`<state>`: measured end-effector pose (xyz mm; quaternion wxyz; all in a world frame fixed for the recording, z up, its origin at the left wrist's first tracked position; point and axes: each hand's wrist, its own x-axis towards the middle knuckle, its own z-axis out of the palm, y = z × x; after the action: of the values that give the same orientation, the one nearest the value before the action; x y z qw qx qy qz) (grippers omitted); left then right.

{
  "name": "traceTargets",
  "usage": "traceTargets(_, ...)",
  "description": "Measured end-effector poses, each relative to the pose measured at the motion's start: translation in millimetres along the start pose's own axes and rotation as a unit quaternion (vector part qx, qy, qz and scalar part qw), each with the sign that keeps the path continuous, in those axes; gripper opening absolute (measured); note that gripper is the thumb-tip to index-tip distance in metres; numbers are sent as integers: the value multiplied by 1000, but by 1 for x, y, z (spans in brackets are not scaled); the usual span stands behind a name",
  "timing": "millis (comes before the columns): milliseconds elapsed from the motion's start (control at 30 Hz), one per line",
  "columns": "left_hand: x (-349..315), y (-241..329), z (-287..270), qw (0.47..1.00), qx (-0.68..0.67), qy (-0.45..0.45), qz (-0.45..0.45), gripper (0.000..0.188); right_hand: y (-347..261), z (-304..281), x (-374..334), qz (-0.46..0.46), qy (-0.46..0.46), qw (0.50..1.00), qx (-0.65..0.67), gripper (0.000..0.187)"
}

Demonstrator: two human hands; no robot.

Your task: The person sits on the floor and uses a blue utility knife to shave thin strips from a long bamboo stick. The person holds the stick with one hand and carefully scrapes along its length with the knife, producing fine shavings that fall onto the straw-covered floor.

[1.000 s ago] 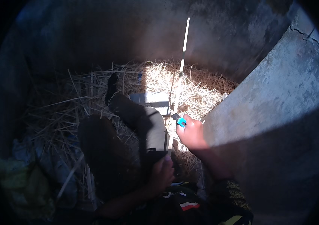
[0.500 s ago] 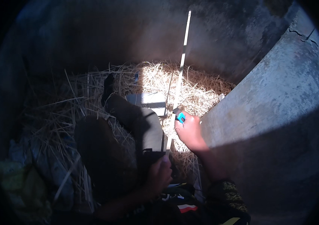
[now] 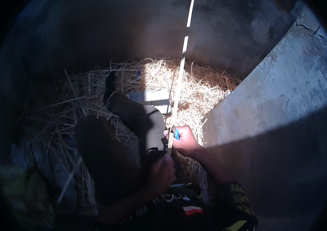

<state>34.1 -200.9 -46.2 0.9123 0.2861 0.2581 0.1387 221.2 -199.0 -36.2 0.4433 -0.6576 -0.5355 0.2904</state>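
A long, thin pale strip [image 3: 180, 75], like split wood or bamboo, slants up from my lap past the top edge of the picture. Its lower end sits in my left hand [image 3: 162, 173], closed around it in shadow near my body. Just above, my right hand [image 3: 186, 141] is closed on a small blue-handled knife [image 3: 176, 134]. The thumb lies against the strip's left side, and the knife's dark blade is at the strip, mostly hidden by the fingers.
Loose pale shavings [image 3: 209, 92] cover the floor around my bent legs [image 3: 153, 127]. A light flat block [image 3: 137, 97] lies beyond my knee. A slanting concrete-like wall [image 3: 255, 107] rises close on the right, a dark wall [image 3: 94, 38] behind. Yellowish cloth or sacking [image 3: 17, 188] is at lower left.
My right hand has drawn the knife down along the strip toward my left hand. The strip's far end has moved up out of the picture. My left hand keeps its hold.
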Motion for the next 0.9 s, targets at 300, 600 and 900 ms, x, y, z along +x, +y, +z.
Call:
traceTargets(300, 2, 13, -7, 998, 6, 57, 34, 35, -25, -5, 8, 62, 39, 939, 336, 15)
traceTargets(600, 7, 16, -10, 994, 13, 101, 40, 37, -42, 32, 15, 46, 136, 974, 178, 18)
traceTargets(900, 11, 12, -16, 991, 38, 90, 88, 38, -39, 40, 21, -39, 171, 960, 216, 12)
